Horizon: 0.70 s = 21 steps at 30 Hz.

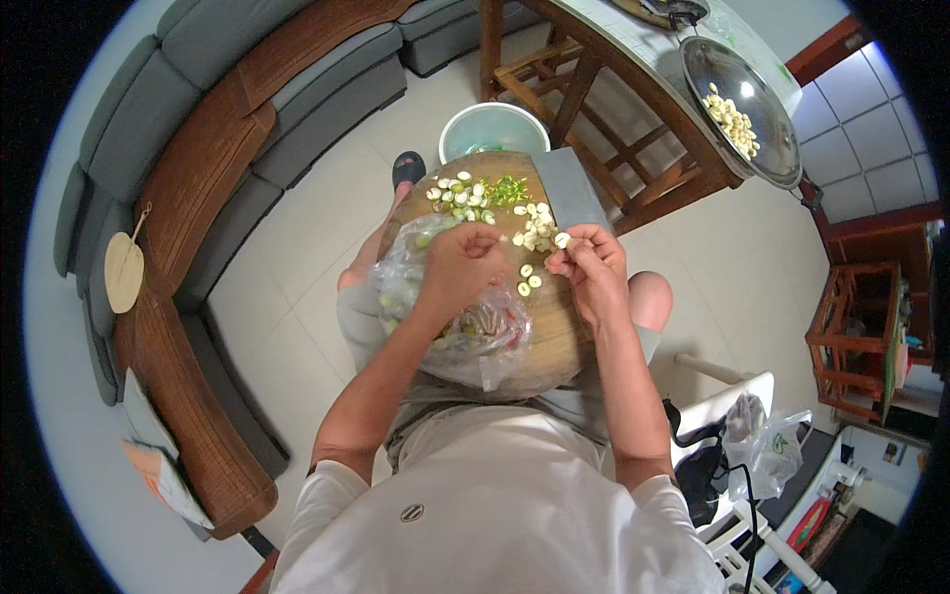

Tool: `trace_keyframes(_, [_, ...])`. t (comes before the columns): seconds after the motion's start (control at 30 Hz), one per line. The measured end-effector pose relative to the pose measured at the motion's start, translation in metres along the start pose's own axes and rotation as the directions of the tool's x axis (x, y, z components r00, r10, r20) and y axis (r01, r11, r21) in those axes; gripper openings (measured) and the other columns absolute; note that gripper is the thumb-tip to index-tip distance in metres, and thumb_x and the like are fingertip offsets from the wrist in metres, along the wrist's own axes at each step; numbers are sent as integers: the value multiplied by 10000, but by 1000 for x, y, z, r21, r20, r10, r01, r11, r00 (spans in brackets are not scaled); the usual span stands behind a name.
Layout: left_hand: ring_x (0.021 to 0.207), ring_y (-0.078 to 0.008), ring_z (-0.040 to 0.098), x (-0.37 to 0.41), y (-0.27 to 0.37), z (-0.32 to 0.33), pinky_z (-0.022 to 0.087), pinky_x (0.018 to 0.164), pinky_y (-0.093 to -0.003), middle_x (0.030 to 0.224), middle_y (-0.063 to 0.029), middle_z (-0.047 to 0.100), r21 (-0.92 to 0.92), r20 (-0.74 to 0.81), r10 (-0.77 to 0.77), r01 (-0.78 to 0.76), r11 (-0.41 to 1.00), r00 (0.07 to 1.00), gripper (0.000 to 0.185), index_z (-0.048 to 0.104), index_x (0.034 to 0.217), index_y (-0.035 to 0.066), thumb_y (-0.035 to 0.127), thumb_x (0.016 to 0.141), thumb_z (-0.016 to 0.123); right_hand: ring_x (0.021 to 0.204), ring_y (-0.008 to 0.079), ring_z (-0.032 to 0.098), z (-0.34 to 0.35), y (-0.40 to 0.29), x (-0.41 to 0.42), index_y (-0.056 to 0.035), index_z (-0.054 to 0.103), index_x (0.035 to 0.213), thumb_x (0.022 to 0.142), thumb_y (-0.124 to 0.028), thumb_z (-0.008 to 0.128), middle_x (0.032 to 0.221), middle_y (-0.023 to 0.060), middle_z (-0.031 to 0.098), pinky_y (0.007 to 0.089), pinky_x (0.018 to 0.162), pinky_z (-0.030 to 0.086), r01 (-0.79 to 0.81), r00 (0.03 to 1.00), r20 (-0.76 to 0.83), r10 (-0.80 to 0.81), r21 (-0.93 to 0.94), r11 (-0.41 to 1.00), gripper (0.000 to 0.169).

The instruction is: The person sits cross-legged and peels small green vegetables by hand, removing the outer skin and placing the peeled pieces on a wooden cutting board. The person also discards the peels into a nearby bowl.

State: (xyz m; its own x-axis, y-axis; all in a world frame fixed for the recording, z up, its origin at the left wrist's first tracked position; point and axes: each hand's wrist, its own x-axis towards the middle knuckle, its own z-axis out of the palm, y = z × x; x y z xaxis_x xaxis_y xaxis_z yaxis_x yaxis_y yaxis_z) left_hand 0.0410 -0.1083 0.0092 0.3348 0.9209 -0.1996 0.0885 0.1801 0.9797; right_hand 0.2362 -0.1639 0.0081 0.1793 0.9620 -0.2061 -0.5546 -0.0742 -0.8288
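Note:
My right hand [597,271] pinches a pale, peeled lotus seed [562,240] between thumb and fingers, above the right side of a round wooden board [553,349] across my lap. To its left, my left hand [466,267] has its fingers drawn together; whether something small is between them is unclear. It hovers over a clear plastic bag [482,334] with greenish seeds inside. Between the hands lie pale seeds [536,226] in a loose pile, with several seed pieces [528,282] nearer me. Thin green shoots [507,190] and white-green seeds [462,194] are heaped farther back.
Behind the board stands a pale round tub [493,122], beside a flat grey slab [571,185]. A metal pan [775,141] of pale seeds sits at the edge of a wooden-legged table [653,89]. To my right is a white chair [712,412] with bags. A sofa [326,96] curves along the left.

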Motion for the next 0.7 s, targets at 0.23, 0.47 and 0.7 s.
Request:
trace_keyframes(0.23, [674,-180,691,25,-22,18,547,637,-286,760,-129,693,527,74,242,-244,814,967,174,675,911,-18,49,750,669,706,133,663,-14,0,0,4,577,1011,940,-42,553,845,74,647,245,660,567,10,998,-61,-15,-89,996,87])
trace_keyframes(0.47, [667,-220,687,39,-31,38,541,623,-329,750,-164,686,621,135,343,-349,702,930,209,679,943,-24,53,750,660,707,126,662,-17,0,0,6,579,1019,931,-31,567,856,80,658,239,652,562,11,997,-79,-21,-127,992,95])
trace_keyframes(0.7, [573,-115,621,26,-8,34,493,517,-271,687,-65,673,337,7,153,-146,930,988,154,689,930,-8,114,842,658,716,111,646,-16,4,1,13,598,1089,930,-24,569,849,69,658,231,637,543,2,998,-55,-12,-167,986,166])
